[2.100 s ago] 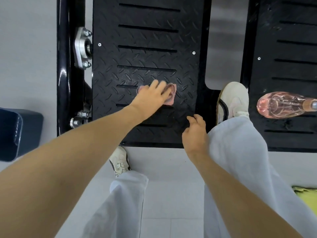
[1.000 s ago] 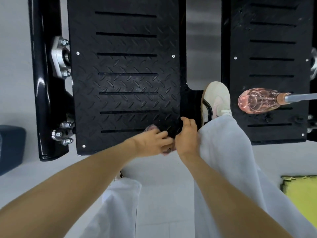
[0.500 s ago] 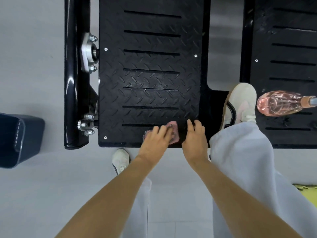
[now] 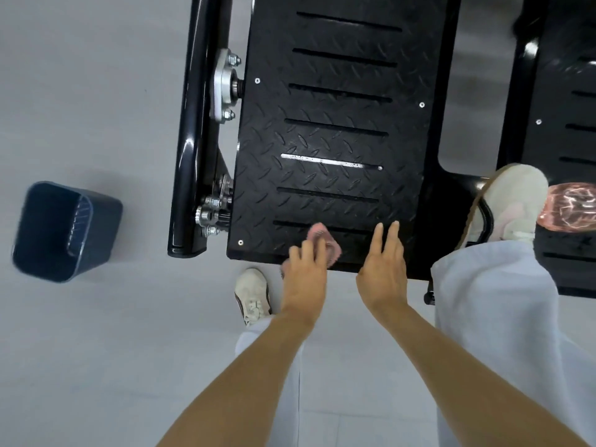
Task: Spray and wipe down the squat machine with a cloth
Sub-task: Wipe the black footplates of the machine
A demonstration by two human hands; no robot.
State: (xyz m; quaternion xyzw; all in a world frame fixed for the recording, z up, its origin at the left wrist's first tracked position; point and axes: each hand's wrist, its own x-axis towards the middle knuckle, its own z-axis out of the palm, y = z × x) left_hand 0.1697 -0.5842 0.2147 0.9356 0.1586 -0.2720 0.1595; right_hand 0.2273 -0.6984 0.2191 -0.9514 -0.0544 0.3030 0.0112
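The squat machine's left black checker footplate [image 4: 338, 124] fills the upper middle of the head view. A small pink cloth [image 4: 324, 238] lies at the plate's near edge. My left hand [image 4: 303, 272] presses on the cloth with its fingers laid over it; most of the cloth is hidden under them. Just to the right, my right hand [image 4: 383, 269] rests with straight fingers on the same near edge and holds nothing. A pink spray bottle [image 4: 571, 208] lies on the right footplate [image 4: 567, 130], cut off by the frame's edge.
A glossy black frame tube [image 4: 193, 124] with silver bolts runs along the plate's left side. A dark blue bin [image 4: 64, 230] stands on the grey floor at left. My right shoe [image 4: 512, 201] is on the machine between the plates, my left shoe [image 4: 253, 295] on the floor.
My left hand has wiped the cloth from the middle of the plate down to its near edge and slightly left. My right hand has stayed on the near edge.
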